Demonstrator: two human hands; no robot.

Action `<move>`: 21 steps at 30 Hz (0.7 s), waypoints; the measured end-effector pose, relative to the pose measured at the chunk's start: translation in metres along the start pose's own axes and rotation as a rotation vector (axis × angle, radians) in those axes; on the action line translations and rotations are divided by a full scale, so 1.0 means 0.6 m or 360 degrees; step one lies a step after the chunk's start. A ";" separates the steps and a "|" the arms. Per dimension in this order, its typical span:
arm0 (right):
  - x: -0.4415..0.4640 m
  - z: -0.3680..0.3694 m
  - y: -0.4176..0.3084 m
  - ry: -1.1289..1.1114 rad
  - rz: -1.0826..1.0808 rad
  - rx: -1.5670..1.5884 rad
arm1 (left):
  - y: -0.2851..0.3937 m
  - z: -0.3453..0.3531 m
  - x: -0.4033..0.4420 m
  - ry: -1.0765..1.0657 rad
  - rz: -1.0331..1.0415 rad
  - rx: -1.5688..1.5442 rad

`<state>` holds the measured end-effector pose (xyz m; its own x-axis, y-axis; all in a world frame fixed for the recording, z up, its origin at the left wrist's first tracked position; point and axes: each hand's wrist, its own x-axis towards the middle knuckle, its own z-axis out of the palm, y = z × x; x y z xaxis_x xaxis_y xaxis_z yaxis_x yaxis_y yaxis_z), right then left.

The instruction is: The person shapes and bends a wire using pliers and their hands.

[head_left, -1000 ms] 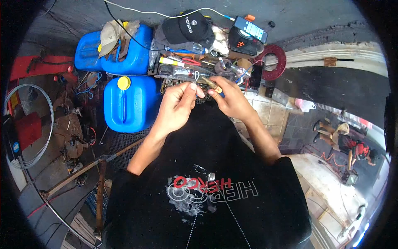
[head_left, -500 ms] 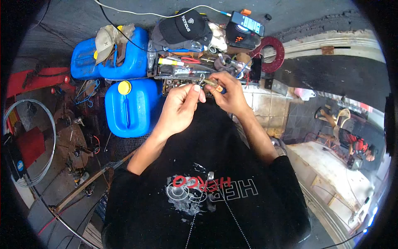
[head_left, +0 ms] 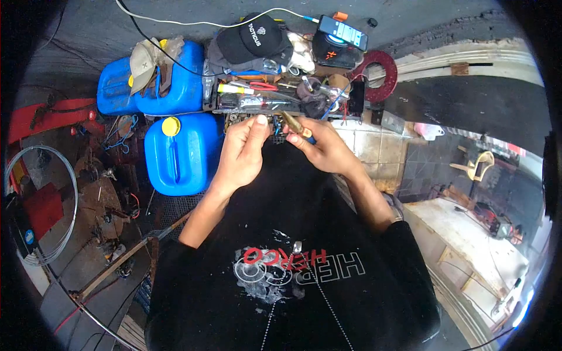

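Observation:
My right hand [head_left: 321, 143] is wrapped round a pair of pliers [head_left: 292, 122], whose metal jaws point up and to the left. To its left, my left hand [head_left: 243, 149] is closed with the thumb on top; whatever it pinches is too small to make out. A small gap separates the two hands. Just beyond them lies a tray of small metal parts [head_left: 233, 119], partly hidden by my fingers. Behind that, red-handled pliers [head_left: 263, 86] and a yellow-and-white tube [head_left: 235, 89] lie among other tools.
A blue jerrycan [head_left: 180, 155] stands at the left, with more behind it. A black cap [head_left: 252, 40], a phone [head_left: 343, 32] and a red ring [head_left: 381, 76] are at the back. Coiled wire [head_left: 75, 205] hangs far left; a whitish bench [head_left: 445, 228] stands right.
My hands have moved apart, and the pliers are away from my left fingers. The bent wire loop between them no longer shows. The person at the far right is mostly out of sight.

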<state>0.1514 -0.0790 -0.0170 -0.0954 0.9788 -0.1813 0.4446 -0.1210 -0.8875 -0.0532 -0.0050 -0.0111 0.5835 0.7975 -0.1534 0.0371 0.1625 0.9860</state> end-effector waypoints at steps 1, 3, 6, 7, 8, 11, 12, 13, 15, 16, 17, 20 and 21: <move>-0.004 -0.003 -0.003 -0.0002 -0.0001 0.0004 | 0.001 0.004 0.000 0.0002 -0.0002 0.0003; -0.010 -0.015 -0.018 -0.0129 0.0173 0.0203 | 0.006 0.013 0.002 0.0080 0.0077 0.0168; -0.015 -0.032 -0.028 -0.0157 0.0214 0.0131 | 0.010 0.023 0.002 0.0139 0.0184 0.0343; -0.018 -0.039 -0.033 -0.0160 0.0214 0.0133 | 0.011 0.026 0.003 0.0141 0.0181 0.0344; -0.020 -0.044 -0.038 -0.0175 0.0237 0.0159 | 0.012 0.028 0.003 0.0152 0.0180 0.0363; -0.025 -0.057 -0.030 -0.0234 0.0276 0.0129 | 0.014 0.038 0.002 0.0179 0.0192 0.0384; -0.026 -0.060 -0.024 -0.0272 0.0294 0.0070 | 0.014 0.041 0.002 0.0190 0.0207 0.0382; -0.028 -0.060 -0.019 -0.0277 0.0293 0.0071 | 0.015 0.044 0.003 0.0195 0.0205 0.0384; -0.032 -0.058 -0.010 -0.0186 0.0185 0.0156 | 0.017 0.052 0.004 0.0173 0.0165 0.0444; -0.034 -0.061 -0.012 -0.0189 0.0186 0.0158 | 0.017 0.056 0.005 0.0175 0.0162 0.0445; -0.035 -0.064 -0.016 -0.0181 0.0192 0.0224 | 0.017 0.060 0.006 0.0172 0.0210 0.0493; -0.039 -0.068 -0.009 -0.0213 0.0236 0.0383 | 0.018 0.065 0.009 0.0173 0.0241 0.0596; -0.040 -0.070 -0.006 -0.0254 0.0279 0.0474 | 0.019 0.066 0.010 0.0173 0.0222 0.0647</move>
<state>0.1897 -0.0952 0.0082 -0.1886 0.9038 -0.3841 0.1906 -0.3500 -0.9172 -0.0172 -0.0215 0.0018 0.5175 0.8557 -0.0014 0.2926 -0.1754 0.9400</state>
